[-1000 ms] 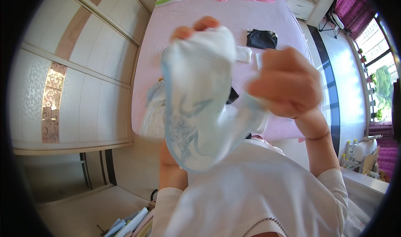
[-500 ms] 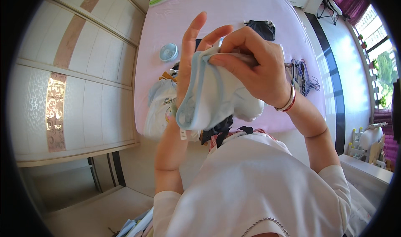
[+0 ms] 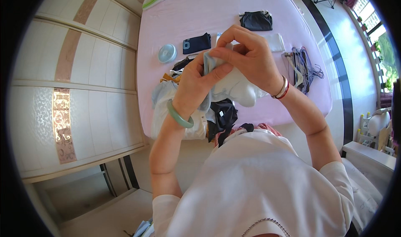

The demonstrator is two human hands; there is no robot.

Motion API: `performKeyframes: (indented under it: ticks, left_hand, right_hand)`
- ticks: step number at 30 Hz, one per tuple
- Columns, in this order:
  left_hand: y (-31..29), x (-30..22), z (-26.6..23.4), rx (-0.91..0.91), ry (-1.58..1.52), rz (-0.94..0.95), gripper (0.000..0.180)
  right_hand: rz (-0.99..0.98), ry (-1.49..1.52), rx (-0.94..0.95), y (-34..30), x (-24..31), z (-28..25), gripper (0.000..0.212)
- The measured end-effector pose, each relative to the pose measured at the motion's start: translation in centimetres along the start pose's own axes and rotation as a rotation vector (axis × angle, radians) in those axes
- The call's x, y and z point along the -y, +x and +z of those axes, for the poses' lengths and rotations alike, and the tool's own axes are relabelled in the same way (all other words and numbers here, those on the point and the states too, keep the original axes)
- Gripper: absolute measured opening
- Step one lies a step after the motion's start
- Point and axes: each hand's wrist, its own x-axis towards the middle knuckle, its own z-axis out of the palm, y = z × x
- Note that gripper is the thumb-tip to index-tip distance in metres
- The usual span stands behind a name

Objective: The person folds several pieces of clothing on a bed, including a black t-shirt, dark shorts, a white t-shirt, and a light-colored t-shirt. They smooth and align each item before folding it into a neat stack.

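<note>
The fingers of both hands meet at the pale blue trim of a thin white garment [image 3: 236,87]. The left hand [image 3: 193,85] pinches it between thumb and forefinger; the right hand [image 3: 253,55] holds the edge just beside, its thumb and index finger pressed together on the cloth. The garment is bunched at the fingertips, and its loose white part hangs below the right fingers, toward the person's body, above the pink bed [image 3: 292,107].

Beyond the fingers lies a folded navy garment [image 3: 197,46], with a round pale blue fan [image 3: 167,53] to its left. Farther out, ahead of the right fingers, are dark shorts [image 3: 256,21]. To the right of the right fingers are a folded white cloth [image 3: 274,42] and, past it, a heap of clothes hangers [image 3: 308,72]. Nearer the body than the fingers lie a black garment [image 3: 224,115] and, left of it, a rumpled white garment [image 3: 163,113].
</note>
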Motion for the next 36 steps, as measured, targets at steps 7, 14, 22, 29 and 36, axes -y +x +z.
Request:
performKeyframes:
  ticks: [7, 14, 22, 29, 36]
  left_hand:
    - [0.8, -0.8, -0.9, -0.125, -0.068, -0.018, 0.027]
    - [0.0, -3.0, -3.8, -0.265, 0.011, 0.118, 0.022]
    - [-1.4, -3.4, -8.8, -0.160, 0.071, 0.119, 0.022]
    - [-3.0, -4.1, -9.5, -0.134, 0.091, 0.171, 0.022]
    - [-3.7, -4.8, -9.7, -0.021, 0.080, 0.161, 0.028]
  right_hand:
    - [-0.067, 0.075, -0.092, -1.5, -2.2, -0.4, 0.034]
    - [0.077, -0.198, -0.027, -8.5, -4.8, 0.0, 0.045]
    - [0.249, -0.228, 0.178, -12.7, -6.8, 0.1, 0.024]
    - [0.601, 0.434, 0.130, -12.7, -11.8, -1.2, 0.024]
    - [0.755, 0.513, -0.022, -9.7, -12.4, 1.1, 0.058]
